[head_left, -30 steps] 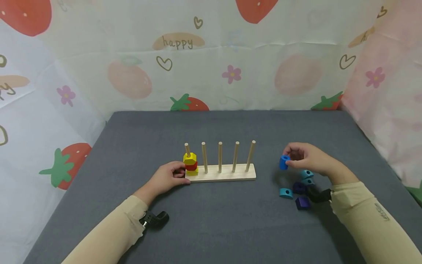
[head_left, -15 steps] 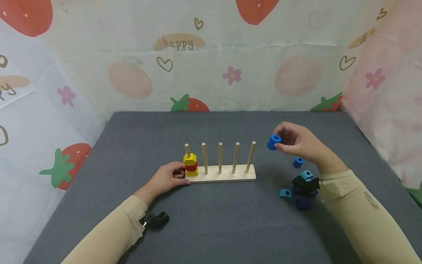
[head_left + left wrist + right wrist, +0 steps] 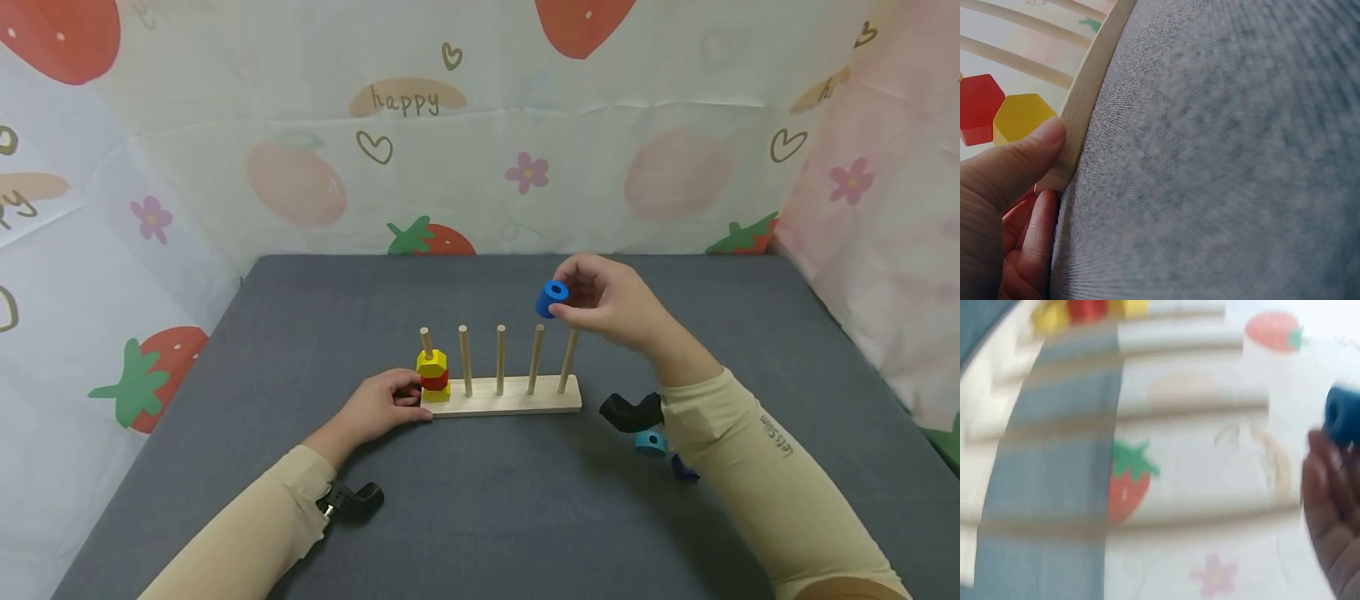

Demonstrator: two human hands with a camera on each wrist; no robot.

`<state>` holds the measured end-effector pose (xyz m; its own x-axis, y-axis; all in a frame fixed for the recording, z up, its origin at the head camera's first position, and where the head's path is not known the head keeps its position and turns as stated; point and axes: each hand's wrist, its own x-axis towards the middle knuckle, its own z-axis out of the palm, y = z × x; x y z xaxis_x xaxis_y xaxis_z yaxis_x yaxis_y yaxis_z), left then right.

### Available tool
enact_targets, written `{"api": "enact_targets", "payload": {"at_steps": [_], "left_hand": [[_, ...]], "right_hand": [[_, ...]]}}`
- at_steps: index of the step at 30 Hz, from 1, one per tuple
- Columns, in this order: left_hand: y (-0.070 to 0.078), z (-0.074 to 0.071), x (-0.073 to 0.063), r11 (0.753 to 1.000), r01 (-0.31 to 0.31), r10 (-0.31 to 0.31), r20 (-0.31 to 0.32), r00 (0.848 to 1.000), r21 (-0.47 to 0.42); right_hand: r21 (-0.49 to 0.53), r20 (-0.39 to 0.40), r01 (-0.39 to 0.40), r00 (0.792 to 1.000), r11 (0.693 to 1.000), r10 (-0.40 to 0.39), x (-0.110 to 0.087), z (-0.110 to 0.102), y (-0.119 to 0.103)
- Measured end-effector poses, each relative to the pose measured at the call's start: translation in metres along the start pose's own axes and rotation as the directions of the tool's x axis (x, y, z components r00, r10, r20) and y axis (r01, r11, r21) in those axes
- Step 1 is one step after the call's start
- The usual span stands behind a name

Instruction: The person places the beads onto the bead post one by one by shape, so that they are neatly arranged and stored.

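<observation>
Right hand (image 3: 611,304) pinching a blue cylinder (image 3: 551,300) above a five-peg wooden rack (image 3: 517,400), left hand (image 3: 381,405) gripping the rack's end, beside stacked yellow and red blocks (image 3: 434,381)

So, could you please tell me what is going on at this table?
A person's left hand grips the left end of a wooden peg stand, while the right hand holds a blue block in the air, near the tops of the right-hand pegs. The leftmost peg carries a red block between two yellow blocks; the other four pegs are bare. A light blue block and a dark block lie on the table by the right sleeve.
</observation>
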<state>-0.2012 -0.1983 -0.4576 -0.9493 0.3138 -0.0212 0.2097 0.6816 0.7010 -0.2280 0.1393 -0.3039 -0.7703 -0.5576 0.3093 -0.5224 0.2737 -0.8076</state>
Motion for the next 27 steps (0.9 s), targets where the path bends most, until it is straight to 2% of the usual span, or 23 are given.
{"api": "enact_targets", "payload": {"at_steps": [3,6,11,20,27], "left_hand": [[0.0,0.0,0.0,1.0,-0.002,0.002,0.001,1.0,0.002],[0.001,0.001,0.0,1.0,-0.003,0.003,0.0,1.0,-0.001],[0.0,0.0,0.0,1.0,-0.008,0.008,0.001,1.0,-0.005],[-0.002,0.0,0.001,1.0,-0.013,0.014,0.011,1.0,-0.011],[-0.001,0.0,0.0,1.0,-0.023,0.023,0.001,1.0,-0.008]], "right_hand": [[0.006,-0.015,-0.064,0.998,0.998,0.064,0.006,0.014,-0.007],[0.04,-0.016,-0.095,0.995,0.995,0.096,0.011,0.027,-0.012],[0.079,-0.035,-0.11,0.993,0.991,0.113,0.02,0.045,-0.018],[0.073,-0.092,-0.135,0.986,0.988,0.141,0.033,0.072,-0.019],[0.072,-0.074,-0.166,0.982,0.984,0.171,0.035,0.085,-0.021]]}}
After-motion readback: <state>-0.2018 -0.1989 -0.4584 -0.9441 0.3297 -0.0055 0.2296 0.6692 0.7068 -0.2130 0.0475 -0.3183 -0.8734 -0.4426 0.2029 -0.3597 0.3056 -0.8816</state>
